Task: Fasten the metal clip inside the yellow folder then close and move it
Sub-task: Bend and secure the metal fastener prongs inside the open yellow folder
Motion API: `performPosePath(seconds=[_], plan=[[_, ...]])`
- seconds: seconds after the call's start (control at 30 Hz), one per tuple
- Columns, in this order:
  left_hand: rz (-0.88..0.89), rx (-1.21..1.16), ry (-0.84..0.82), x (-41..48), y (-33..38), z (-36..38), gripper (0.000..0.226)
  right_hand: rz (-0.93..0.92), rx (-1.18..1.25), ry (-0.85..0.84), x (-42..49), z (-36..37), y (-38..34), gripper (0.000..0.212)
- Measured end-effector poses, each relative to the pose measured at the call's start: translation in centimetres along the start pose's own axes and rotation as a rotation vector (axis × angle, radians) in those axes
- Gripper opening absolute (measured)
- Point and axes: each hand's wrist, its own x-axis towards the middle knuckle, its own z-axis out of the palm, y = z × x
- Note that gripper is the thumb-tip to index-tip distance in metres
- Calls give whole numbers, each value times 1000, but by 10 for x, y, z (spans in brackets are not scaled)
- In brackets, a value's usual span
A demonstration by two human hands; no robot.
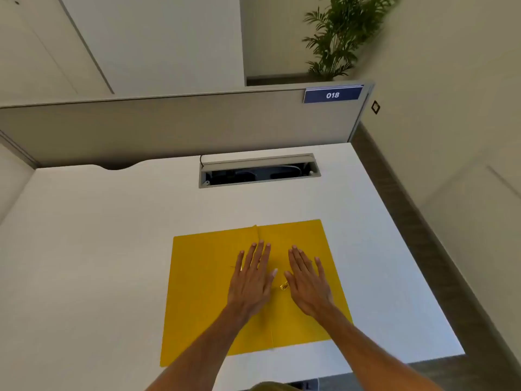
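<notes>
The yellow folder lies open and flat on the white desk, its spine fold running up the middle. My left hand rests palm down on it, just left of the fold, fingers spread. My right hand lies palm down just right of the fold, fingers apart. Between the two thumbs a small shiny piece of the metal clip shows; the rest of it is hidden by my hands. Neither hand grips anything.
An open cable hatch is cut into the desk behind the folder. A grey partition with a blue "018" sign stands along the back edge. The desk's right edge drops to dark floor. A potted plant stands behind.
</notes>
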Motion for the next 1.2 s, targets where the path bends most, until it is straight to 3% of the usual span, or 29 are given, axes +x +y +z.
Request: performPosePath(seconds=[0.1, 0.3, 0.53, 0.87, 1.2], plan=[[69, 31, -86, -6, 8, 12, 70, 7, -33, -15, -9, 5, 12, 64], [192, 77, -96, -6, 25, 28, 52, -56, -93, 28, -21, 8, 37, 57], [103, -23, -107, 4, 39, 29, 35, -69, -43, 52, -11, -2, 43, 50], [49, -29, -104, 12, 57, 36, 28, -12, 2, 198, -24, 1, 50, 23], [4, -53, -129, 15, 66, 36, 31, 18, 44, 167, -28, -1, 54, 26]])
